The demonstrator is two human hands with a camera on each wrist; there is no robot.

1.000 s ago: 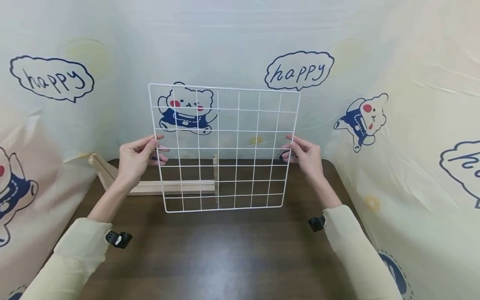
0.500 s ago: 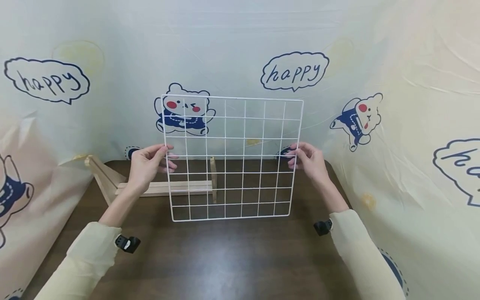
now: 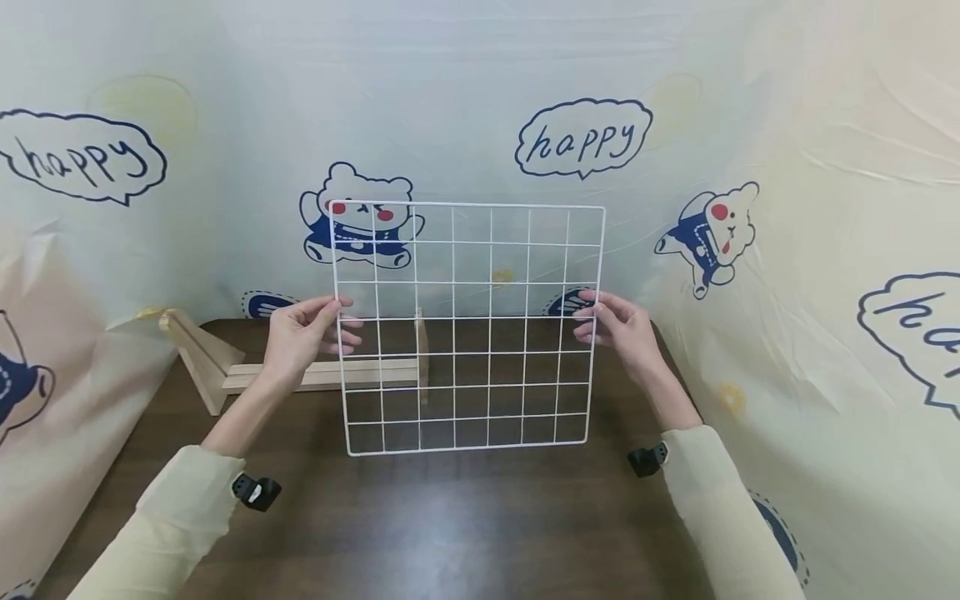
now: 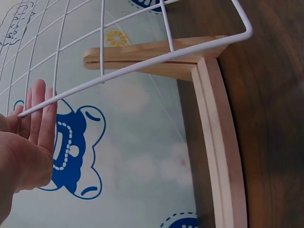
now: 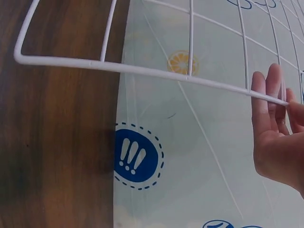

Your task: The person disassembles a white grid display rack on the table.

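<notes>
Both hands, left hand (image 3: 303, 337) & right hand (image 3: 622, 327), are pinching white wire grid (image 3: 468, 329) by its side edges, holding it upright over table (image 3: 450, 517); next probably calling for lining it up w/ slot in wooden stand (image 3: 322, 375).

Wooden stand (image 3: 315, 373) (partly behind grid (image 3: 468, 329))

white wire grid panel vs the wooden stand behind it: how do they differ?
The white wire grid panel is an open square mesh of thin wire; the light wooden stand is solid slats. The panel is held upright above the dark wooden table, its side edges pinched by the left hand and the right hand; the stand rests on the table, untouched. Both are pale.
</notes>
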